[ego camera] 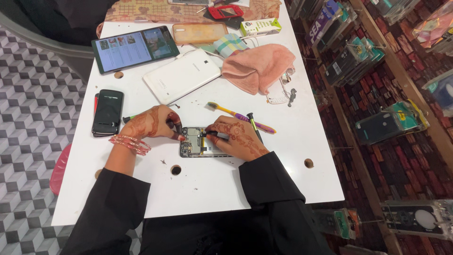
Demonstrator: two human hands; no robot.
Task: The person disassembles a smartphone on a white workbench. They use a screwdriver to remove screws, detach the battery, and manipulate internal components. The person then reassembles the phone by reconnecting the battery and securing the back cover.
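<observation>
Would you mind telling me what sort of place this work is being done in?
Probably a phone repair shop: an opened phone lies under both hands on the white table, other phones and tablets lie about, and packaged phone covers hang on the wall.

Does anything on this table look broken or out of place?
Yes. The phone under the left hand and right hand lies with its back off, its inner boards bare. A toothbrush lies just beyond it among the devices. Small dark specks dot the white table near its round holes.
</observation>
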